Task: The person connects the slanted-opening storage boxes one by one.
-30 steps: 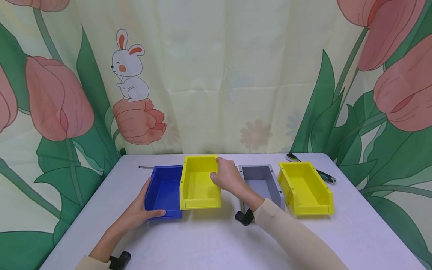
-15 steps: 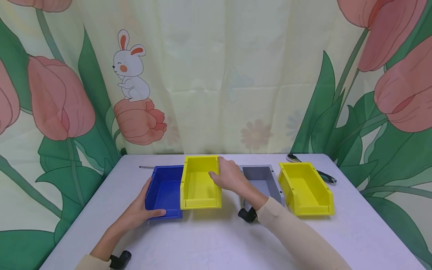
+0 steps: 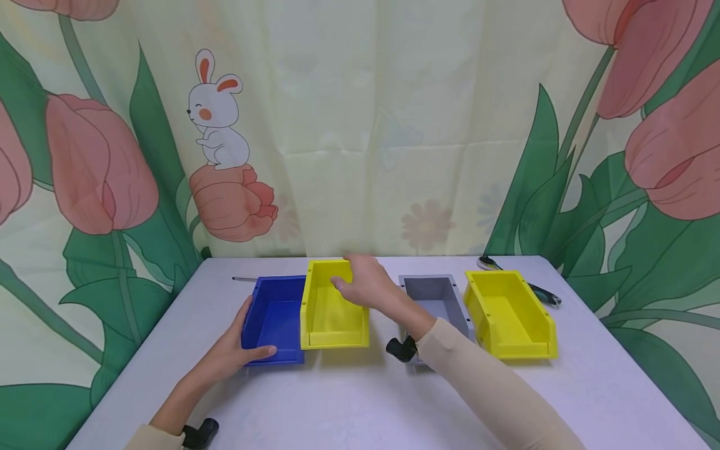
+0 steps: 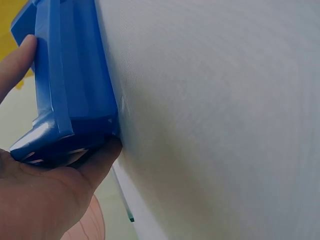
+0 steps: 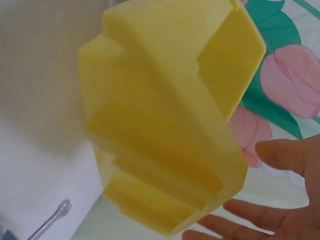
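Note:
Beside a yellow bin [image 3: 332,312] stands a blue bin [image 3: 272,319], the two touching side by side on the white table [image 3: 349,400]. My left hand [image 3: 236,350] grips the blue bin's front left corner, thumb over the front rim and fingers along the left wall. The left wrist view shows the palm [image 4: 45,200] under that blue bin's [image 4: 70,90] corner. My right hand [image 3: 357,281] hovers over the yellow bin's far right corner. In the right wrist view its fingers [image 5: 280,200] are spread and apart from the yellow bin [image 5: 165,125].
A grey bin [image 3: 435,297] and a second yellow bin [image 3: 509,315] stand to the right. Pliers [image 3: 540,290] lie behind them at the table's far right. A thin metal tool [image 3: 244,279] lies behind the blue bin. A flowered curtain hangs behind the table.
My right hand has let go of the yellow bin's right wall and risen toward its far corner. The left hand and all bins have stayed put.

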Action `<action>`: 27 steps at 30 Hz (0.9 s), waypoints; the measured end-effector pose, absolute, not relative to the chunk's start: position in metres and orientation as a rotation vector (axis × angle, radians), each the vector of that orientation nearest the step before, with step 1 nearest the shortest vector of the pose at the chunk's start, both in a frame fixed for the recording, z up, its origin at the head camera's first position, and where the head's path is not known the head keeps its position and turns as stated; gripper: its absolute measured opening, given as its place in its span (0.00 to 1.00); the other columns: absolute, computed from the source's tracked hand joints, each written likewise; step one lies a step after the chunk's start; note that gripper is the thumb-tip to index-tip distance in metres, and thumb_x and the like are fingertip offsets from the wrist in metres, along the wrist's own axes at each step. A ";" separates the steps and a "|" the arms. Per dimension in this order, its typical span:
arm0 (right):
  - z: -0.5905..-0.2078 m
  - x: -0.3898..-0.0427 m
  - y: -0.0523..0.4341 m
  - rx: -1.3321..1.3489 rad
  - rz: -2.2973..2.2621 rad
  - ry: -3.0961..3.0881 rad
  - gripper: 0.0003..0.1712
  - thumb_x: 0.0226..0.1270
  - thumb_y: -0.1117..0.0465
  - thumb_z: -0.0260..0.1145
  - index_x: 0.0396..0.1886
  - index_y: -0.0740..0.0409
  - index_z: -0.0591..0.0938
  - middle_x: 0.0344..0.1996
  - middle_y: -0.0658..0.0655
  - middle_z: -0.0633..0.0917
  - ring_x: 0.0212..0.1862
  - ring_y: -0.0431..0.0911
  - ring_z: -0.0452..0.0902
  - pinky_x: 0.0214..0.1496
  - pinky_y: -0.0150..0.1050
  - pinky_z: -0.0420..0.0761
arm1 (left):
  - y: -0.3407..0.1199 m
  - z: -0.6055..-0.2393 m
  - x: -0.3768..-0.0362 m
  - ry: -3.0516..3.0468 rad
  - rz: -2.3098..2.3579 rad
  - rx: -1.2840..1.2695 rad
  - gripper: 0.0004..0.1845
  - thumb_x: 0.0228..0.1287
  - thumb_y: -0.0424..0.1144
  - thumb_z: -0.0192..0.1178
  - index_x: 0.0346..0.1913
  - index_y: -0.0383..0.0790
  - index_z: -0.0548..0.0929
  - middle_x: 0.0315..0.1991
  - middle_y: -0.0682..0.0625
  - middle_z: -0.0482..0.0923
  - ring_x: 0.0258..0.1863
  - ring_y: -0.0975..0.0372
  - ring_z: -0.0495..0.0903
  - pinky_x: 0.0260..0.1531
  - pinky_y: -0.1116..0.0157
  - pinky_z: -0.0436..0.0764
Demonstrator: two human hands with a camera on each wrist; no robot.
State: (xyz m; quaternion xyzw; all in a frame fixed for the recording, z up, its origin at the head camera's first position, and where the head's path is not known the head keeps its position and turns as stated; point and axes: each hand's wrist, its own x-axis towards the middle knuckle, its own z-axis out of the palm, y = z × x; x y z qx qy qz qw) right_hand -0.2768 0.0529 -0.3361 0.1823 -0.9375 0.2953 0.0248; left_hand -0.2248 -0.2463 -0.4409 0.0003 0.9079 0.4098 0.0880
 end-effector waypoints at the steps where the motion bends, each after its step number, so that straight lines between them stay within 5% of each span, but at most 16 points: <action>1: -0.336 -0.277 0.050 0.608 0.922 -2.900 0.35 0.76 0.51 0.67 0.75 0.65 0.74 0.71 0.66 0.80 0.73 0.60 0.76 0.76 0.57 0.78 | -0.246 -0.441 -0.225 2.702 1.217 -0.003 0.73 0.61 0.56 0.77 0.86 0.52 0.25 0.88 0.34 0.32 0.84 0.28 0.40 0.76 0.27 0.52; 27: -0.337 -0.279 0.012 1.000 0.605 -3.060 0.36 0.81 0.46 0.62 0.79 0.60 0.71 0.81 0.60 0.71 0.82 0.53 0.68 0.83 0.46 0.71 | -0.247 -0.439 -0.225 2.689 1.204 -0.001 0.72 0.62 0.57 0.76 0.86 0.53 0.25 0.87 0.31 0.32 0.83 0.27 0.43 0.75 0.27 0.56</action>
